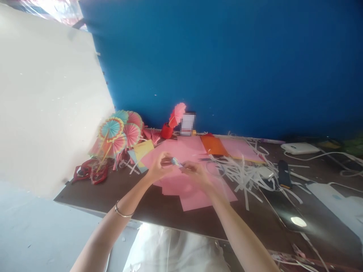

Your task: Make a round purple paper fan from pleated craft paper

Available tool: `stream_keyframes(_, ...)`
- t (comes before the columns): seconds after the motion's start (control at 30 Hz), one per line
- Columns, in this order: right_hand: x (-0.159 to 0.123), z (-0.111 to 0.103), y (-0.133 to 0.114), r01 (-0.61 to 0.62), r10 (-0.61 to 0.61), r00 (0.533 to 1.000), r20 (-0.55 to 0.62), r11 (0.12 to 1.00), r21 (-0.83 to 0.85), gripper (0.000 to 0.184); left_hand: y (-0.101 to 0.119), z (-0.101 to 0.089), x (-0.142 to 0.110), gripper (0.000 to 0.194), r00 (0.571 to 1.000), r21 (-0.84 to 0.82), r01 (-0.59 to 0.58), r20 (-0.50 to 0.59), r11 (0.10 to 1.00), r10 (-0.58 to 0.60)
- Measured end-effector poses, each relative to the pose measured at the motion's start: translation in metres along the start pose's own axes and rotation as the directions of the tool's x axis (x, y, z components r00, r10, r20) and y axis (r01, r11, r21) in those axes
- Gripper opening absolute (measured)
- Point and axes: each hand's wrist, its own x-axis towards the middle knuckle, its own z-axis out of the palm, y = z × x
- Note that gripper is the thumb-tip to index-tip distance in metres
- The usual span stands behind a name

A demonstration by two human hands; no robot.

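My left hand (159, 167) and my right hand (195, 172) meet over the middle of the table, both closed. Between their fingertips is a small blue-and-white object (176, 162), gripped from either side; its kind is too blurred to tell. Beneath it lie overlapping pink paper sheets (195, 198). Just right of my right hand, scissors (214, 166) seem to rest on the paper, partly among loose strips. A yellow paper piece (143, 149) and a light blue one lie beyond my left hand.
Pleated paper fans (112, 130) are heaped at the left. A red holder (167, 130) with a pink fan stands by the blue wall. White paper strips (246, 173), an orange sheet (213, 145), a black cutter-like tool (284, 173), a dark glossy tablet-like panel (279, 207) and a cabled white device (300, 148) occupy the right.
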Motion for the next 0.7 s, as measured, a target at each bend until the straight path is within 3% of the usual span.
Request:
stream_keyframes(0.17,-0.004,-0.006,-0.006,0.006,-0.005,1.0,0.019,0.998,-0.066,0.025,-0.004,-0.009,0.006,0.041,0.996,-0.007,0.056,0.067,0.998,-0.055)
stream_keyframes(0.33,-0.003,-0.009,-0.002,0.102,-0.112,0.993,-0.048,0.979,-0.176,0.021,-0.011,-0.012,0.009,0.037,0.997,0.069,0.051,0.051,0.996,-0.054)
stream_keyframes(0.43,-0.002,-0.009,0.0,0.139,-0.167,0.981,-0.1,0.961,-0.24,0.022,-0.009,-0.012,0.01,0.031,0.997,0.158,-0.054,0.058,0.986,0.045)
stream_keyframes(0.53,-0.003,-0.01,0.0,0.175,-0.209,0.97,-0.121,0.953,-0.249,0.022,-0.004,-0.012,0.009,0.027,0.971,0.275,-0.222,0.144,0.936,0.189)
stream_keyframes(0.63,-0.003,-0.009,0.002,0.195,-0.215,0.964,-0.158,0.972,-0.132,0.022,-0.003,-0.011,0.008,0.024,0.948,0.315,-0.313,0.168,0.896,0.272)
stream_keyframes(0.7,-0.002,-0.006,0.004,0.193,-0.195,0.961,-0.194,0.981,-0.029,0.034,-0.005,-0.009,0.007,0.023,0.946,0.314,-0.324,0.135,0.893,0.296)
